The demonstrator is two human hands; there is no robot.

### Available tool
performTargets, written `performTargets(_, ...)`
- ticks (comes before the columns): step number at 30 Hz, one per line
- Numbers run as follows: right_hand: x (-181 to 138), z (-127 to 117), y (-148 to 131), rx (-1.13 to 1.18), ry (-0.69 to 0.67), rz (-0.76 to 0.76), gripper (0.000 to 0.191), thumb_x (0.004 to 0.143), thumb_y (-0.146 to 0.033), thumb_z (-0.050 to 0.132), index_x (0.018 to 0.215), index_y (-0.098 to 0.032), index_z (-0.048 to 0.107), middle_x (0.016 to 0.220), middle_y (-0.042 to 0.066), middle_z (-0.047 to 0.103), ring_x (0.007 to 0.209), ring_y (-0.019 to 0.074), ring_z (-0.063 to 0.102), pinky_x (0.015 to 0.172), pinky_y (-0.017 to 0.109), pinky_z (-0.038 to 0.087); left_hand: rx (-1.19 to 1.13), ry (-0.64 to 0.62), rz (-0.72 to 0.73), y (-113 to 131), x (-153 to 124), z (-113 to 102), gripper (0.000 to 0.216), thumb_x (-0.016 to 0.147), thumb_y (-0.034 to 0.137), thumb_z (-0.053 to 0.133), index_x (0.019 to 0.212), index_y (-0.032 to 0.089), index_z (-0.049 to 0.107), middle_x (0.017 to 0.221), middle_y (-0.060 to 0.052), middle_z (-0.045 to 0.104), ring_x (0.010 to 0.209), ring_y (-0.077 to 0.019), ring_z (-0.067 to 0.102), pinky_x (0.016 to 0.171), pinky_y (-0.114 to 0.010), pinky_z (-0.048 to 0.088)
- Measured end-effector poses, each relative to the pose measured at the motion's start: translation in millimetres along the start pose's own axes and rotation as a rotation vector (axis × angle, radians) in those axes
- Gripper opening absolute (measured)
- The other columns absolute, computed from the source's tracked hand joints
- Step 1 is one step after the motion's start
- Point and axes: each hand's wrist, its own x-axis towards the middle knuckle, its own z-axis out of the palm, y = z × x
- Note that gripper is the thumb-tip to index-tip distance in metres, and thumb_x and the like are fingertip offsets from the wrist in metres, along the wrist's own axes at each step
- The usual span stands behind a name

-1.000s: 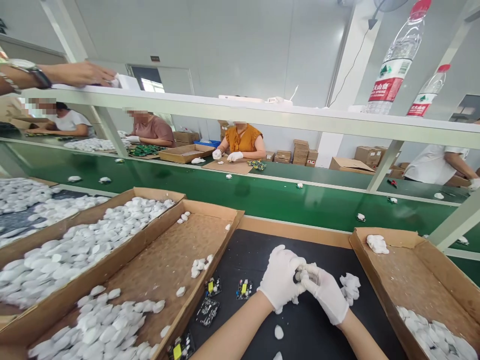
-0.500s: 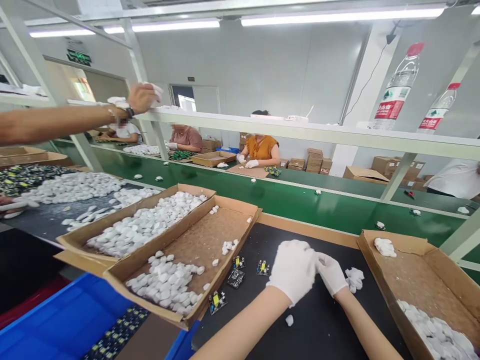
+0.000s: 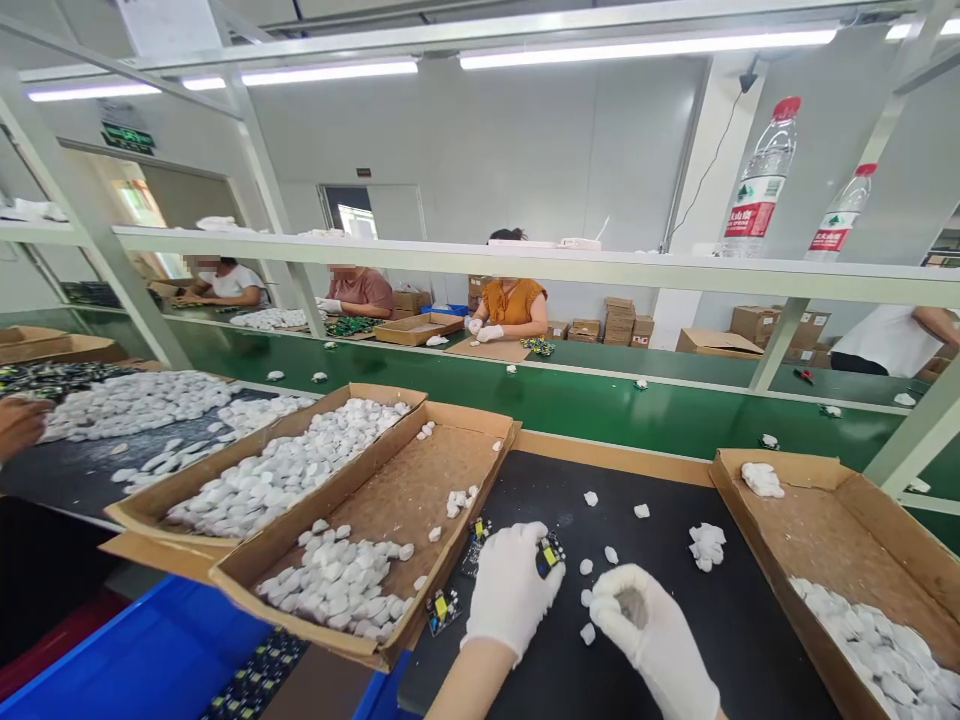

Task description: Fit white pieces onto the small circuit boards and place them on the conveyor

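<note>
My left hand [image 3: 510, 590], in a white glove, is closed at the fingertips on a small circuit board [image 3: 553, 553] with a yellow part. More circuit boards [image 3: 442, 608] lie beside and partly behind it on the black mat [image 3: 555, 660]. My right hand [image 3: 656, 630], also gloved, has thumb and fingers curled into a pinch at a small white lump [image 3: 586, 598]. The lump is partly hidden by the fingertips. Several other white lumps [image 3: 611, 554] lie loose nearby. A crumpled white piece [image 3: 707, 546] rests on the mat further right.
Cardboard trays of white lumps stand at left [image 3: 386, 640] and right [image 3: 840, 470]. A green conveyor belt [image 3: 585, 400] carries spaced pieces behind the mat. Above it runs a shelf [image 3: 450, 252] with water bottles [image 3: 761, 185]. A blue bin [image 3: 150, 650] is lower left. Co-workers sit across the belt.
My hands have moved apart from each other; the left moved left onto a circuit board. Several white lumps now lie on the mat. The co-worker's arm reaching across at left has withdrawn.
</note>
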Motion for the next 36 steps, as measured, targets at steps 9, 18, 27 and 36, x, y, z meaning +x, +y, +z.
performTargets(9, -23.1, 22.4, 23.4, 0.293, 0.17, 0.035, 0.055, 0.063, -0.039, 0.079, 0.111, -0.022, 0.057, 0.099, 0.009, 0.065, 0.087, 0.0226, 0.062, 0.082, 0.037, 0.049, -0.224, 0.682, 0.415, 31.7, -46.9, 7.9, 0.018, 0.08, 0.022, 0.054, 0.097, 0.016, 0.059, 0.086, -0.007, 0.061, 0.083, -0.0209, 0.058, 0.09, -0.045, 0.042)
performTargets(18, -21.3, 5.8, 7.0, 0.43, 0.025, 0.207, 0.053, 0.057, -0.042, 0.082, 0.101, -0.017, 0.067, 0.092, 0.01, 0.069, 0.086, 0.0254, 0.063, 0.084, 0.04, 0.047, -0.462, 0.473, 0.414, 31.2, -50.2, 10.8, 0.041, 0.074, 0.037, 0.066, 0.108, 0.018, 0.055, 0.102, -0.01, 0.058, 0.099, -0.0249, 0.058, 0.087, -0.042, 0.05)
performTargets(27, -23.4, 7.7, 6.4, 0.398, 0.041, 0.182, 0.038, 0.06, -0.038, 0.081, 0.089, -0.017, 0.068, 0.073, 0.003, 0.065, 0.068, 0.0164, 0.057, 0.069, 0.029, 0.046, -0.989, -0.174, 0.282, 15.7, -52.0, 5.7, 0.055, 0.08, 0.051, 0.058, 0.127, 0.025, 0.047, 0.132, -0.014, 0.045, 0.124, -0.0308, 0.045, 0.102, -0.047, 0.039)
performTargets(36, -43.7, 8.7, 3.7, 0.539, 0.212, 0.313, 0.044, 0.066, -0.049, 0.074, 0.097, -0.017, 0.069, 0.093, 0.011, 0.068, 0.092, 0.0279, 0.061, 0.08, 0.038, 0.048, -1.229, -0.369, 0.082, 30.8, -44.1, -14.9, 0.029, 0.074, 0.032, 0.069, 0.096, 0.02, 0.055, 0.113, -0.01, 0.053, 0.095, -0.0212, 0.059, 0.082, -0.031, 0.049)
